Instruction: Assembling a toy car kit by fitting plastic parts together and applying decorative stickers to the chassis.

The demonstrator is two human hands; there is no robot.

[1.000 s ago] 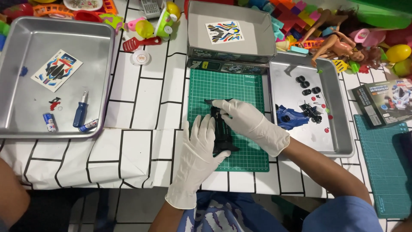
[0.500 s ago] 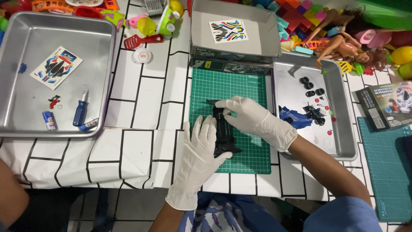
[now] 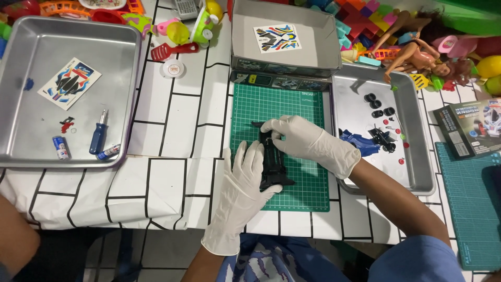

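Observation:
A black toy-car chassis [image 3: 273, 163] lies on a green cutting mat [image 3: 308, 104] in front of me. My left hand [image 3: 243, 183], in a white glove, grips the chassis along its left side. My right hand [image 3: 302, 140], also gloved, pinches the chassis's far end with fingertips. The chassis's middle shows between the two hands; its upper part is partly hidden by my right fingers.
A metal tray [image 3: 412, 156] at right holds black wheels [image 3: 379, 104], a blue body part [image 3: 360, 143] and small red bits. At left a metal tray [image 3: 31, 36] holds a sticker sheet [image 3: 69, 82], a blue screwdriver [image 3: 98, 134] and batteries. An open grey box [image 3: 282, 52], toys and dolls lie behind.
Both hands stay on the chassis; the right fingers have shifted slightly on its far end. Nothing else has moved.

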